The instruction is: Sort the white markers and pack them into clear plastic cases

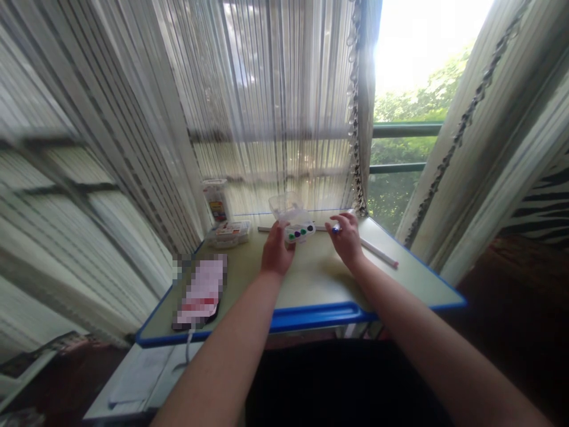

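Note:
A small clear plastic case (pixel 299 230) with green, purple and dark round pieces in it sits on the far middle of a pale desk (pixel 311 279), its lid (pixel 284 206) raised. My left hand (pixel 276 252) is closed round the case's left end. My right hand (pixel 345 237) hovers just right of the case, its fingertips pinched on a small blue piece (pixel 335 229).
A white pencil-like stick (pixel 377 253) lies right of my right hand. A lidded clear box (pixel 229 233) and a taller plastic jar (pixel 216 200) stand at the back left. A blurred-out flat object (pixel 200 293) lies near the front left. The desk has a blue rim (pixel 311 314). Curtains hang close behind.

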A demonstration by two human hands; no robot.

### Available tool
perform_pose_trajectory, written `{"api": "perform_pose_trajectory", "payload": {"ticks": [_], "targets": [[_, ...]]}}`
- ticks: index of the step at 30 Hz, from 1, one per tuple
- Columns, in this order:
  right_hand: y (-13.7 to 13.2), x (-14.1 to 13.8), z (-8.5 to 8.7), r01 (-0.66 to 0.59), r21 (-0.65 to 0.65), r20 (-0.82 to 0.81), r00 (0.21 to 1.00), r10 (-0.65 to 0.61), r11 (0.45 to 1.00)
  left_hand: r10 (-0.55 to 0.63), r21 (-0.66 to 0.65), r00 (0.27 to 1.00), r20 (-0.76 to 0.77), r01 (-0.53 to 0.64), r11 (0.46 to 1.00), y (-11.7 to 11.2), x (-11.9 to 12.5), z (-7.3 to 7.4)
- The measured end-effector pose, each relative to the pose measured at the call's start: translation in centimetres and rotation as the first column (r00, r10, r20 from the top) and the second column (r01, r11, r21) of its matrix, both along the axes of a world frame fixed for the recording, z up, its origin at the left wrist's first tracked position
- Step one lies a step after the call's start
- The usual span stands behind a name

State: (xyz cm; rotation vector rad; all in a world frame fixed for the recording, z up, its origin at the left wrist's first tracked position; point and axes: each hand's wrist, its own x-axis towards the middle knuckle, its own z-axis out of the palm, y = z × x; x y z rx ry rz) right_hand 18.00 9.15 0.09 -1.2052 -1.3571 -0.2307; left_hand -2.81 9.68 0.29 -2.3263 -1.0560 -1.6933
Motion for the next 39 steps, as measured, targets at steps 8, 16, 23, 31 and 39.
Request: {"api": "perform_pose_trajectory", "payload": {"ticks": [8,16,23,31,39], "targets": [[-0.3,-0.1,0.3,-0.051,-0.087,-0.102,0.994,0.042,0.995,0.007,-0.003,0.999,-0.033,-0.007,1.000,0.0,0.0,0.0],[-0.6,-0.2,0.2,-0.147,-0.054,0.051,0.987,0.150,0.988,-0.014,-0.002,0.999,-0.029,0.014,1.000,0.2,0.0,-0.1],[-0.8,-0.5,0.6,-0.038,0.015,0.059,0.998,0.037,0.999,-0.019,-0.015,1.000,-0.016,0.019,1.000,0.4,0.0,-0.3],[-2.8,-1.5,2.4,-0.012,0.205,0.042,0.999,0.004,0.979,-0.035,-0.012,0.999,-0.040,0.035,0.999,0.2,-0.1,-0.1],[-6.9,-2.0,4.8,-0.253,0.308,0.155,0.964,0.214,0.917,-0.015,0.023,1.000,-0.022,0.016,1.000,0.4,0.0,-0.2]]}}
